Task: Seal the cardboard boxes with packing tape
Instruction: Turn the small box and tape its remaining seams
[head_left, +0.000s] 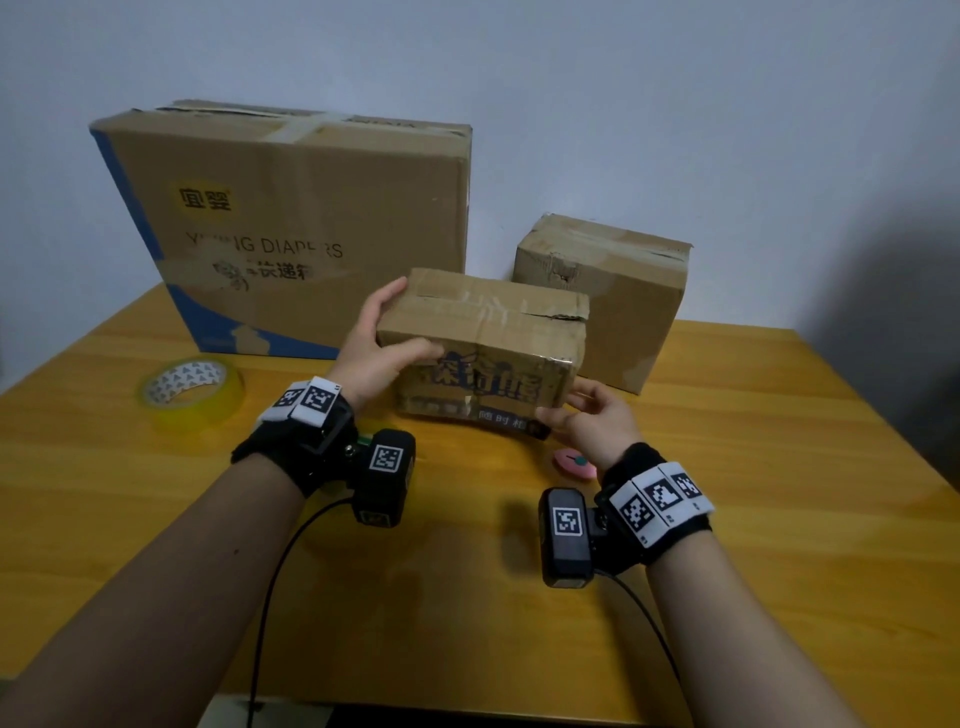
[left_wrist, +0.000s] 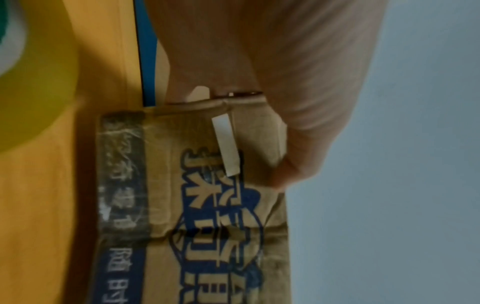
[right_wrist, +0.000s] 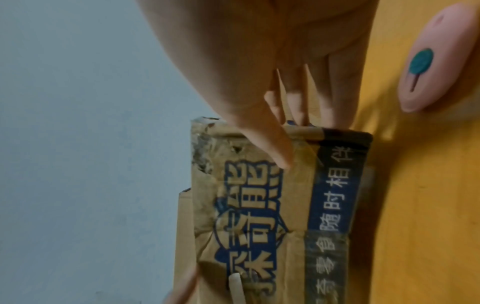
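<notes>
The left hand (head_left: 376, 345) clasps the left end of the small brown cardboard box with blue printing (head_left: 483, 338), thumb on its front; the right hand (head_left: 595, 421) pinches its lower right corner. The box stands on the yellow wooden table (head_left: 779, 467). Only the right wrist view shows the pink oval object (right_wrist: 439, 57) clearly; the head view alone shows the tape roll (head_left: 189, 387) whole and two bigger boxes behind.

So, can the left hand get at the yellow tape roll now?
Probably yes: the yellow tape roll lies uncovered on the wooden table beside the left hand, which first must release the small printed cardboard box.
</notes>
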